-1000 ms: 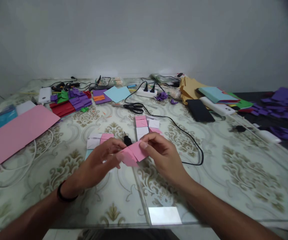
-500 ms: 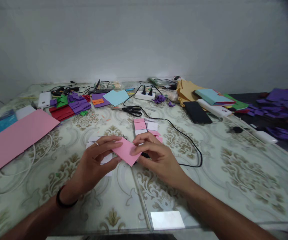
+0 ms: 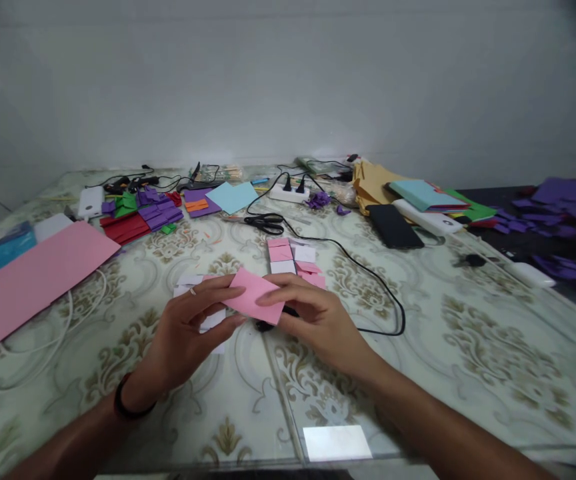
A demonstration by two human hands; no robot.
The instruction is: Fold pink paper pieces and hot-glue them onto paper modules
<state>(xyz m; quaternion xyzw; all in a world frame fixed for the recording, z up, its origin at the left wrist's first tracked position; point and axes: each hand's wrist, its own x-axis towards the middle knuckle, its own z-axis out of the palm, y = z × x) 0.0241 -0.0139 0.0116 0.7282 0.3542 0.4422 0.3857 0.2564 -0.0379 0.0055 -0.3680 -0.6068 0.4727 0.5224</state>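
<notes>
A small piece of pink paper point(image 3: 253, 297) is held above the table between my two hands. My left hand point(image 3: 195, 320) pinches its left edge with thumb and fingers, and my right hand point(image 3: 308, 310) grips its right side. Beneath and beyond them lie white paper pieces point(image 3: 213, 319), partly covered by my left hand, and a stack of folded pink and white pieces point(image 3: 281, 252) just past my right hand. Something black under the pink paper is mostly hidden.
Black scissors point(image 3: 265, 223) lie beyond the pieces, near a white power strip point(image 3: 288, 193) whose black cable loops to the right. A large pink sheet point(image 3: 43, 280) is at left. A black phone point(image 3: 395, 225) and coloured paper stacks point(image 3: 428, 193) sit at right.
The pink paper has turned in my hands; its lower corner has swung to the right and it now lies more level. Both hands stay in nearly the same place.
</notes>
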